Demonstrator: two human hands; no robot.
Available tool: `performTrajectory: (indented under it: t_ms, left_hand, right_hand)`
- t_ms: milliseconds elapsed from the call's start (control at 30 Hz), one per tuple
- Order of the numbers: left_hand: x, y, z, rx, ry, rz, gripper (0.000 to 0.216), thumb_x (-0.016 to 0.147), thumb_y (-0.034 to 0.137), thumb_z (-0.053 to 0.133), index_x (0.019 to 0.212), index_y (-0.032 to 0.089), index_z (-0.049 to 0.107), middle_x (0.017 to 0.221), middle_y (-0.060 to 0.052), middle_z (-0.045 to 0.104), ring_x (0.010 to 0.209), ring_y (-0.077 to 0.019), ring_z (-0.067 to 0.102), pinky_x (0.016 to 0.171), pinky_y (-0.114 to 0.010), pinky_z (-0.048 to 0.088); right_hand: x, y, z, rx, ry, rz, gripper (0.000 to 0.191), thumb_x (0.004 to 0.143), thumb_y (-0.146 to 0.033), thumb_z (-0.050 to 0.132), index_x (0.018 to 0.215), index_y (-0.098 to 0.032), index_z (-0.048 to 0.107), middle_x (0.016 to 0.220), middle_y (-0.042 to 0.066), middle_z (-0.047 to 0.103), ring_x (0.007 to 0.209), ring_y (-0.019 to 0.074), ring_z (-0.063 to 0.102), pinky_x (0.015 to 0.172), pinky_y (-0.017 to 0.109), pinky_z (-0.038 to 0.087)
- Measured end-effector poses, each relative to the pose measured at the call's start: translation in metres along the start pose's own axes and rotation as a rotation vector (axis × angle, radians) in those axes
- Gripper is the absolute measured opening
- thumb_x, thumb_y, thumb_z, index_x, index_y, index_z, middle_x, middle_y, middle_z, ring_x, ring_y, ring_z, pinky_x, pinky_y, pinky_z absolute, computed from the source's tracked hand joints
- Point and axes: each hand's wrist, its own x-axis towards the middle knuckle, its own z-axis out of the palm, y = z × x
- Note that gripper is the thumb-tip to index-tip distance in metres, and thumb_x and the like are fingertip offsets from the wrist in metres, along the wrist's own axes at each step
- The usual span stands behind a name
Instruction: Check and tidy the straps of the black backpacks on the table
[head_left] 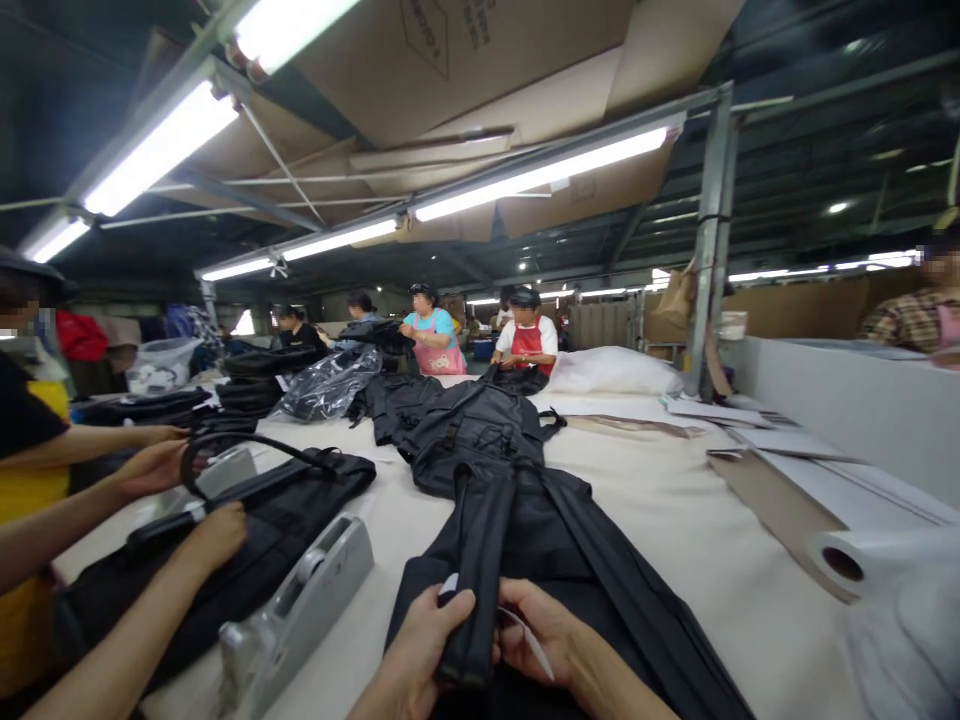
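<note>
left hand (420, 640): grips black strap (482, 555); right hand (556, 632): holds white slip (535, 650)

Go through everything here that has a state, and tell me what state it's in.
Left grip, closed on strap
Strap, held
Right grip, curled, closure unclear
White slip, curved
Front bag, lying down
Left bag, handle raised
Clear plastic, crumpled
Ceiling lights, lit
White roll, on its side

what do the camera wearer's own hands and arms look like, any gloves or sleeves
The left hand and right hand are both bare, ungloved. No ring, watch or bracelet shows, and no sleeve covers the visible parts of the forearms.
</note>
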Motion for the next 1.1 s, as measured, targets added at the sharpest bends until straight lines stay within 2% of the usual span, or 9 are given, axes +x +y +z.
performTrajectory:
  t_ms: [133,267,400,533,633,767,933,1033,1100]
  left_hand:
    - [0.004,-0.005,-0.001,-0.053,-0.006,-0.028,0.058,0.065,0.05,0.073,0.1,0.011,0.049,0.07,-0.012,0.07,0.059,-0.0227,0.067,0.052,-0.03,0.05]
    - [0.007,-0.006,0.004,-0.028,-0.012,0.09,0.075,0.055,0.05,0.078,0.113,0.013,0.048,0.064,-0.005,0.068,0.045,-0.02,0.062,0.043,-0.026,0.044]
    - [0.009,-0.007,0.008,0.003,-0.009,0.105,0.067,0.06,0.045,0.074,0.113,0.011,0.053,0.061,-0.005,0.068,0.043,-0.0172,0.061,0.042,-0.025,0.044]
    - [0.013,-0.01,0.003,-0.003,-0.012,0.033,0.057,0.063,0.039,0.07,0.111,0.011,0.056,0.058,-0.005,0.067,0.04,-0.0184,0.059,0.039,-0.026,0.044]
    - [0.011,-0.009,0.001,-0.017,-0.051,-0.003,0.047,0.068,0.033,0.067,0.109,0.012,0.058,0.062,-0.005,0.067,0.042,-0.0166,0.06,0.041,-0.025,0.047]
    - [0.006,-0.005,0.002,-0.019,-0.046,0.002,0.038,0.07,0.028,0.065,0.104,0.012,0.06,0.061,-0.004,0.066,0.042,-0.0162,0.059,0.043,-0.026,0.048]
    - [0.009,-0.01,0.001,-0.057,-0.012,0.044,0.033,0.069,0.027,0.065,0.099,0.013,0.063,0.061,-0.004,0.066,0.043,-0.0152,0.058,0.046,-0.028,0.049]
    - [0.011,-0.015,0.0,-0.049,-0.01,0.058,0.033,0.065,0.026,0.068,0.095,0.013,0.066,0.063,-0.004,0.068,0.045,-0.0158,0.058,0.048,-0.028,0.049]
    - [0.01,-0.015,0.0,-0.039,-0.023,0.084,0.033,0.064,0.026,0.067,0.094,0.013,0.067,0.065,-0.004,0.069,0.048,-0.0165,0.06,0.05,-0.029,0.05]
  right_hand:
    - [-0.004,0.005,0.009,0.057,0.051,-0.067,0.021,0.082,-0.022,0.045,0.082,-0.011,0.063,0.051,0.0,0.057,0.031,0.0058,0.043,0.037,0.017,0.043]
    - [-0.003,0.006,0.016,-0.017,0.093,-0.133,0.013,0.078,-0.022,0.056,0.082,-0.013,0.063,0.045,-0.006,0.049,0.027,0.0031,0.032,0.032,0.016,0.036]
    - [-0.002,0.006,0.01,-0.137,0.19,-0.17,0.015,0.069,-0.019,0.066,0.083,-0.015,0.061,0.049,-0.006,0.052,0.032,0.0034,0.041,0.033,0.013,0.033]
    - [-0.016,-0.004,0.0,-0.466,0.371,-0.03,0.011,0.066,-0.017,0.064,0.076,-0.016,0.059,0.045,-0.005,0.051,0.034,0.0056,0.044,0.029,0.012,0.024]
    - [-0.035,-0.021,0.0,-0.535,0.439,-0.006,0.009,0.068,-0.017,0.063,0.072,-0.017,0.055,0.05,-0.005,0.055,0.038,0.0053,0.047,0.031,0.012,0.027]
    - [-0.055,-0.037,0.007,-0.437,0.351,-0.191,0.022,0.065,-0.025,0.073,0.074,-0.015,0.055,0.071,0.003,0.067,0.054,0.0065,0.059,0.047,0.014,0.044]
    - [-0.066,-0.039,0.013,-0.468,0.124,-0.162,0.048,0.052,-0.014,0.08,0.097,-0.015,0.062,0.109,0.011,0.066,0.095,0.0198,0.065,0.076,0.03,0.053]
    - [-0.065,-0.042,0.018,-0.699,0.163,-0.133,0.031,0.062,-0.024,0.073,0.091,-0.015,0.065,0.094,0.008,0.068,0.082,0.0173,0.065,0.065,0.026,0.052]
    - [-0.061,-0.044,0.023,-0.934,0.208,-0.227,0.018,0.069,-0.029,0.063,0.08,-0.014,0.067,0.076,0.003,0.065,0.065,0.0121,0.06,0.051,0.02,0.046]
